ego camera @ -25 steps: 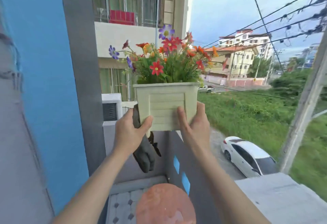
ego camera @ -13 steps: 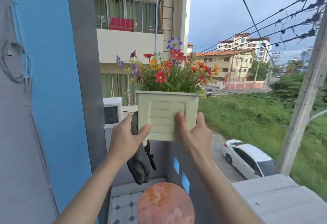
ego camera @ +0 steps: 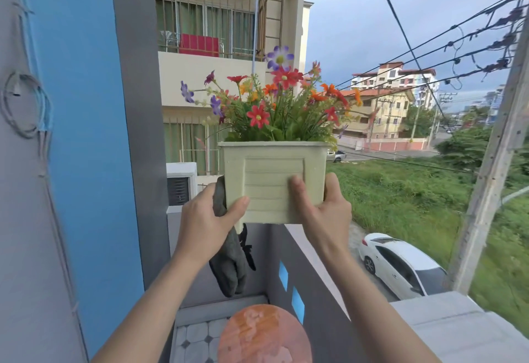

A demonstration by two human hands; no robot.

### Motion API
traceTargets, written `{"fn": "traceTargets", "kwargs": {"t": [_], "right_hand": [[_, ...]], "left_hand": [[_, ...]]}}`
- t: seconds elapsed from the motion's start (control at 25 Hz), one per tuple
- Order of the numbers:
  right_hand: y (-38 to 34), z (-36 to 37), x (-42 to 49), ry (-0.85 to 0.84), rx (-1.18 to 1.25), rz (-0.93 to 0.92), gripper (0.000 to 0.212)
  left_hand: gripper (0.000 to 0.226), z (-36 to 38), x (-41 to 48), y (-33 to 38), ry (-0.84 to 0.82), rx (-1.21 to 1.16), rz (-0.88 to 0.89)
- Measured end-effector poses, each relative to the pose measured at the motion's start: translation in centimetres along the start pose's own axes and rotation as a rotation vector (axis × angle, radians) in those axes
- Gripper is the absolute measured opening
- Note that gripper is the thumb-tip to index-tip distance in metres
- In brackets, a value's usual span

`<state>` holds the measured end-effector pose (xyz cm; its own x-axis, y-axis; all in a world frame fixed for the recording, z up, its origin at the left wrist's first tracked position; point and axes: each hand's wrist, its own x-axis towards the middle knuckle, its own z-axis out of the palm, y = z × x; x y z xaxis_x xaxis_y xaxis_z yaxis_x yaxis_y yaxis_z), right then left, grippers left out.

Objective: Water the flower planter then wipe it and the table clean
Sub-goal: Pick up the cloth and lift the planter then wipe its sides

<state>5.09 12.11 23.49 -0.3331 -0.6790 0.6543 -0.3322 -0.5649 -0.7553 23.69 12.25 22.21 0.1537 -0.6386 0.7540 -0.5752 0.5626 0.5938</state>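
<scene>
- Cream square planter (ego camera: pixel 272 185), upright, raised in the air between both hands and well above the round orange table top (ego camera: pixel 264 334).
- Planter full of mixed flowers (ego camera: pixel 274 105): red, orange and purple heads on green stems, standing clear of the rim.
- Left hand (ego camera: pixel 206 219) clamped on the planter's lower left corner. Thumb pressed flat against the front panel, other fingers hidden behind.
- Grey cloth (ego camera: pixel 229 265) caught between that palm and the planter's left side, hanging limp below the hand.
- Right hand (ego camera: pixel 323 211) gripping the lower right corner. Thumb laid up the ribbed front panel, fingers curled round the right side, tips out of sight.
- Table top at the bottom edge of the view, over a grey-and-white tiled floor (ego camera: pixel 191 339), just beside the grey balcony wall (ego camera: pixel 315 291) with two blue openings.
- To the left, a blue wall (ego camera: pixel 86 133) carrying a coil of cable.
- Beyond the balcony wall, a white car (ego camera: pixel 400 265) parked at street level, then grass, a concrete pole (ego camera: pixel 492 176) and overhead wires.
</scene>
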Motion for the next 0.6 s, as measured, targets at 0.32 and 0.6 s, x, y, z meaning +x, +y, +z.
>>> {"fn": "traceTargets", "kwargs": {"t": [0.32,0.6], "right_hand": [[1.6,0.2,0.6,0.149,0.066,0.047,0.041],[0.6,1.2,1.4,0.144,0.065,0.006,0.047]], "left_hand": [[0.038,-0.9,2.3,0.6,0.365,-0.033,-0.178],[0.05,3.3,1.2,2.8,0.223,0.453,0.255]]}}
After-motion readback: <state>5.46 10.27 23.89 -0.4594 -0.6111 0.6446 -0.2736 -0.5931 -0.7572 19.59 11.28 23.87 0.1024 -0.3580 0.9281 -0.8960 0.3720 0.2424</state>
